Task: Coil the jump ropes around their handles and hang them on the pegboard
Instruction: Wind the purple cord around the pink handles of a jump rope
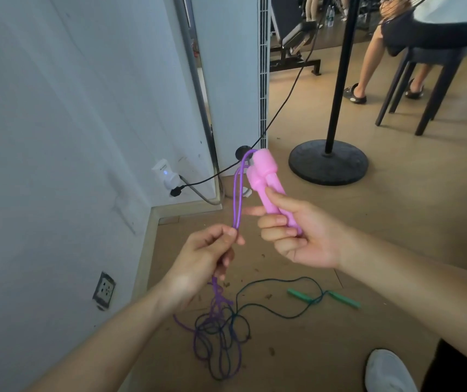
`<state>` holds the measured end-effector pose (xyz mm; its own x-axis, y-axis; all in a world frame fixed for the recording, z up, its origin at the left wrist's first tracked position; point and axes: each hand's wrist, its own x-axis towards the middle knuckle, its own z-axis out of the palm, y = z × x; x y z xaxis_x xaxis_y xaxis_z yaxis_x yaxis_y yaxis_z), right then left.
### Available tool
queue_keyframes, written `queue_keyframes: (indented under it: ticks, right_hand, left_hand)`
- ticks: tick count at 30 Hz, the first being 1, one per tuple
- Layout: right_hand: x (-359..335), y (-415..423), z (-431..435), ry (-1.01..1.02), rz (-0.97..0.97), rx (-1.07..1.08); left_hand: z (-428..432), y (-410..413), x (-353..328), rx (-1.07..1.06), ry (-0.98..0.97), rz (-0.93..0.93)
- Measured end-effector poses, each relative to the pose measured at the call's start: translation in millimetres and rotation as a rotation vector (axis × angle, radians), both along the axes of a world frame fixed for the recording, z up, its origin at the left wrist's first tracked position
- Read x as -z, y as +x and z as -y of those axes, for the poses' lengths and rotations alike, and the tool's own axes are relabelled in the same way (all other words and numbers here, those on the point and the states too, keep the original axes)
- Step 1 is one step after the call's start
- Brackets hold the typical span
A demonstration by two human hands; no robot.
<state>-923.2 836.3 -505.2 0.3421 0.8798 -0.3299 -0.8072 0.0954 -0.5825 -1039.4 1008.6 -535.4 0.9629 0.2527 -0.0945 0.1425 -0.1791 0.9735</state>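
The two pink handles [269, 188] are held side by side off the floor, thick ends up and tilted away, in the right hand [297, 233], whose thumb presses on top while the lower fingers curl round them and the forefinger sticks out straight to the left. The purple rope [236, 199] leaves the handle tops, arches over and drops as two strands into the left hand [204, 256], which pinches them between thumb and forefinger. Below that hand the rope hangs down to a loose heap on the wooden floor [396, 210], tangled there with the dark cord [266, 280] of a second rope whose green handles [300, 295] lie flat just to the right. A white shoe [387, 372] stands near the bottom corner. To the left is a white wall [56, 137] with a plugged-in socket [167, 176]. Farther back, a black stand's round base [328, 162] sits on the floor, and another person [368, 66] sits on a dark chair [430, 80].
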Motion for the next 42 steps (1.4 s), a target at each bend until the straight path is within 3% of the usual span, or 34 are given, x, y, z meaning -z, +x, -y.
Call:
queue_keyframes:
  ticks: [4, 13, 18, 23, 33, 42]
  right_hand:
    - [-1.9, -4.6, 2.5, 0.000, 0.054, -0.141]
    - [5.7, 5.2, 3.4, -0.409, 0.504, -0.096]
    - [9.5, 21.4, 10.4, -0.604, 0.718, -0.046]
    - [13.1, 32.5, 20.0, -0.680, 0.669, -0.191]
    - [29.4, 12.9, 22.4, -0.881, 1.044, -0.511]
    - [45.7, -24.9, 8.5, -0.827, 1.644, -0.642]
  left_hand:
    - [8.4, -1.1, -7.9, 0.083, -0.030, -0.099]
    - [8.3, -2.5, -6.1, 0.146, 0.082, -0.192]
    - [-15.7, -4.3, 2.1, 0.293, 0.473, -0.326]
    - [-42.1, -6.1, -4.0, 0.264, 0.522, -0.386]
    - [-42.3, -6.9, -11.3, 0.171, 0.334, -0.052]
    - [-29.2, -5.0, -0.3, 0.235, 0.324, 0.071]
